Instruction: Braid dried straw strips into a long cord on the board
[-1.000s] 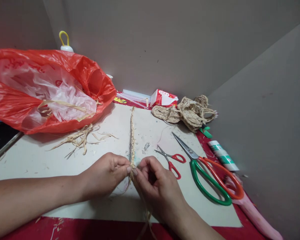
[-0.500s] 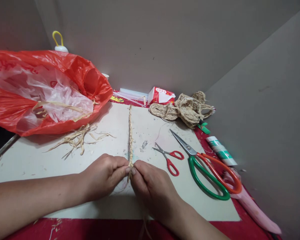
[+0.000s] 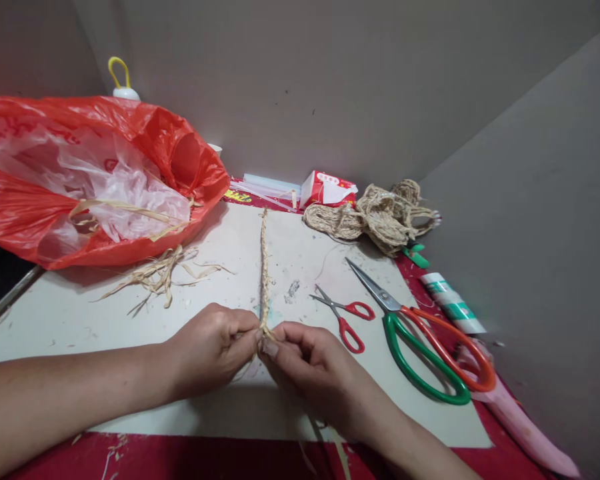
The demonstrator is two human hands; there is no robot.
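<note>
A narrow braid (image 3: 265,267) of pale straw-like strips runs straight away from me over the white board (image 3: 220,413). At its near end my left hand (image 3: 217,347) pinches the strands between thumb and forefinger. Right beside it, my right hand (image 3: 310,363) is closed with thumb and forefinger on the same braid end. The fingertips of both hands almost meet there and partly hide the strands. Loose strips (image 3: 343,453) trail below my right hand toward the red cloth. To the left of the braid lies a small heap of dry strips (image 3: 163,273).
A red plastic bag (image 3: 150,127) with strips inside stands at left. On the right are small red-handled scissors (image 3: 349,310), large scissors (image 3: 417,333) with green and orange handles, and a white-green roll (image 3: 453,303). Bundled braids (image 3: 380,213) and a red tissue pack (image 3: 327,189) lie behind.
My right hand's fingers have loosened and shifted slightly at the braid end, and pale strips now show below it. My left hand keeps its pinch. The whole view has shifted a little.
</note>
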